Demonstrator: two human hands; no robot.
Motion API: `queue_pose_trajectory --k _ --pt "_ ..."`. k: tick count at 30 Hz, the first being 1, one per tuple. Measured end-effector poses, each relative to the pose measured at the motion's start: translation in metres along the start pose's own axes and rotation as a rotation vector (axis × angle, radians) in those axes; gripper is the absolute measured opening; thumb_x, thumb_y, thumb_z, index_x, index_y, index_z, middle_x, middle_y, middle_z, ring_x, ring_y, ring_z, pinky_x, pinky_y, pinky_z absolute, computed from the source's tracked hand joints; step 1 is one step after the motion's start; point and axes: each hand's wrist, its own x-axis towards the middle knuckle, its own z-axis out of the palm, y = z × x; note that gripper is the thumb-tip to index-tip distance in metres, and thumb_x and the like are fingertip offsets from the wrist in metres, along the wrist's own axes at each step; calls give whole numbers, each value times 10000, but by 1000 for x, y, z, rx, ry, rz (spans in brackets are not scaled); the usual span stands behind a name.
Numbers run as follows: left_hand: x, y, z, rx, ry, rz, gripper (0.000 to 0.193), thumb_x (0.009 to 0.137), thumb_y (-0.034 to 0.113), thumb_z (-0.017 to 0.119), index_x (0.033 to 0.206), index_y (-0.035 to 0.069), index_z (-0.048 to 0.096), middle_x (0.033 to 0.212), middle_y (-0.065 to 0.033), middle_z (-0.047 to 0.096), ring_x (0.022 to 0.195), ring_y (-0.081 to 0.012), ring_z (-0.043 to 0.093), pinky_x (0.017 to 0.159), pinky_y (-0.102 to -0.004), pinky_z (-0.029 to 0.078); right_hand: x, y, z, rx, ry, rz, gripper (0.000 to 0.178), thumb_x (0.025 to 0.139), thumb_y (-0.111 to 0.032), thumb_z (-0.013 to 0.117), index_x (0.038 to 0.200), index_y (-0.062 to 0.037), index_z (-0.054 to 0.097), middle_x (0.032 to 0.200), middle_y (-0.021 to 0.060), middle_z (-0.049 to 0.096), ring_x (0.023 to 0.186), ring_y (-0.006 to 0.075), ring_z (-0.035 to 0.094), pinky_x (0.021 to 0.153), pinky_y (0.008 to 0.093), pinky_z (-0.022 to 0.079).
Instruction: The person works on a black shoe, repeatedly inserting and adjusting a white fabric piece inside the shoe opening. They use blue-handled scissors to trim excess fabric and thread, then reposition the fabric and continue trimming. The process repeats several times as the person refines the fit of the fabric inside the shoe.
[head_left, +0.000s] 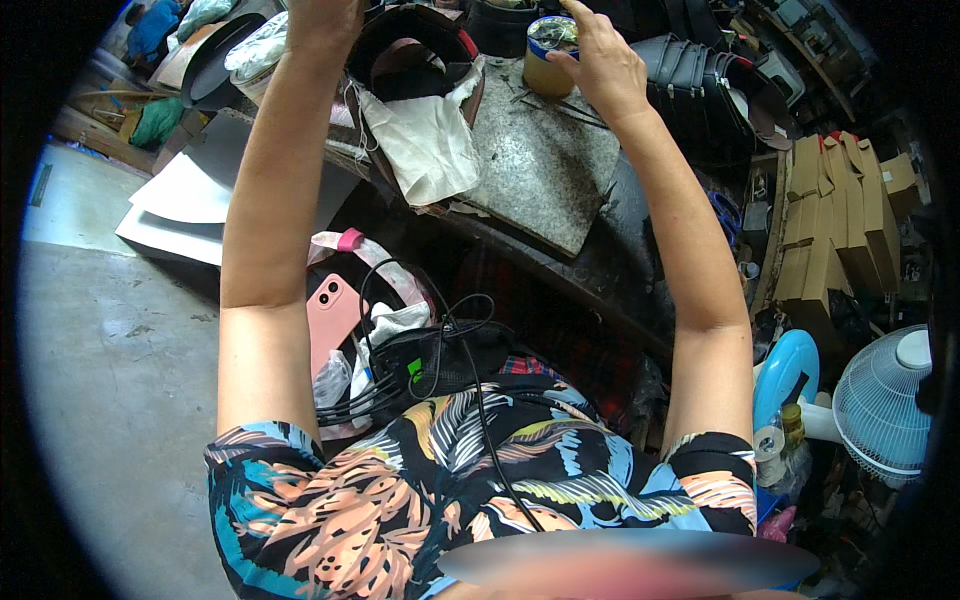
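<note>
My right hand is at the upper middle, beside a yellowish tin with a blue rim. Its thumb and forefinger are spread apart, and the thumb tip overlaps the tin's right side; I cannot tell whether it touches. Only the wrist and part of my left hand show at the top edge, with the fingers cut off. Just right of that hand lies a dark, curved, shell-like piece with a red patch on its edge. A white cloth hangs from its front.
The tin stands on a worn grey board on the bench. White sheets lie at left. A pink phone and black cables rest near my lap. Stacked dark pieces, cardboard and a blue fan are at right.
</note>
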Motion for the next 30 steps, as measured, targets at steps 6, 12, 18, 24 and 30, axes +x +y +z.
queue_pose_trajectory --k 6,12,18,24,30 --pt "10 23 -45 465 -1 521 317 965 273 555 1089 -12 623 1034 -117 669 894 -238 640 834 -363 511 -1 -12 -30 421 70 227 827 819 -234 772 1510 -111 334 1200 132 521 938 225 568 818 326 502" --pt "10 3 -71 49 -402 330 488 962 452 479 1125 18 632 1039 -125 676 966 -226 647 845 -366 511 -4 -17 -50 1277 135 350 883 943 -581 557 1564 -105 147 1322 103 491 1103 193 510 927 357 450" --pt "-63 -83 -73 -686 -426 -530 588 754 362 532 1211 -7 543 782 -61 540 674 -185 493 635 -302 414 -68 -42 -21 1445 -65 354 790 941 -489 615 1514 -131 206 1454 105 392 1325 234 437 1063 478 414" --pt "-43 -47 -65 -688 -527 -627 588 752 328 513 1236 -6 497 769 -120 543 653 -199 508 652 -357 477 -62 -5 -46 1974 31 192 853 897 -575 619 1505 -81 279 1506 84 395 1375 281 400 1142 452 343" --pt "-36 -19 -47 -450 -818 -648 463 805 304 469 1095 -46 557 813 -137 599 711 -202 550 722 -322 466 -93 2 -106 1732 198 536 994 837 -634 635 1529 -39 240 1502 162 416 1387 317 399 1152 459 333"
